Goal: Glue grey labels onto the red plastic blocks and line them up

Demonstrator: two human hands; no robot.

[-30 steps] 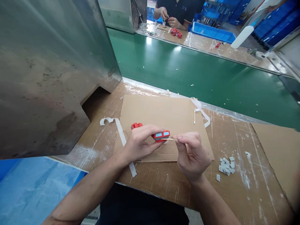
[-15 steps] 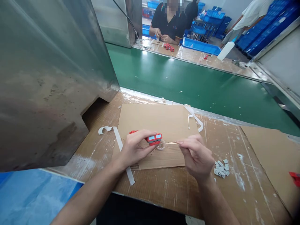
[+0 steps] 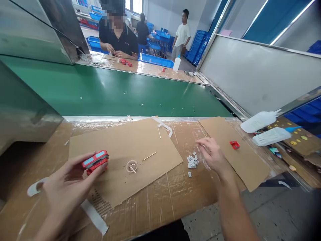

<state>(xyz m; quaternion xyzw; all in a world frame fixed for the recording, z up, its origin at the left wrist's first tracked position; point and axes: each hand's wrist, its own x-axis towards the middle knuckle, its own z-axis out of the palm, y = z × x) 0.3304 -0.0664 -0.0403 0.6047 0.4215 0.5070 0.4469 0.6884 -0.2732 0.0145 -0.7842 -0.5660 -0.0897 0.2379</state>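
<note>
My left hand (image 3: pixel 71 180) grips a red toy vehicle (image 3: pixel 96 160) with pale blue windows, above the left part of a cardboard sheet (image 3: pixel 130 140). A small clear round dish (image 3: pixel 131 166) rests on that sheet with a short stick leaning in it. A thin wooden stick (image 3: pixel 149 156) lies to the dish's right. My right hand (image 3: pixel 210 152) hovers over the table, right of a pile of small grey-white pieces (image 3: pixel 192 161); its thumb and fingertips are drawn close, and whether anything is between them is too small to tell.
Another cardboard sheet (image 3: pixel 225 147) at right carries a red part (image 3: pixel 234 145). Two white bottles (image 3: pixel 272 136) lie beyond it. A green conveyor belt (image 3: pixel 140 93) crosses behind; a person (image 3: pixel 119 40) works on its far side. Metal housing (image 3: pixel 22 107) stands at left.
The view has swung right. My right hand has let go of the thin stick, which now lies on the cardboard, and moved right past the grey-white pieces. The red vehicle has moved left, away from the dish.
</note>
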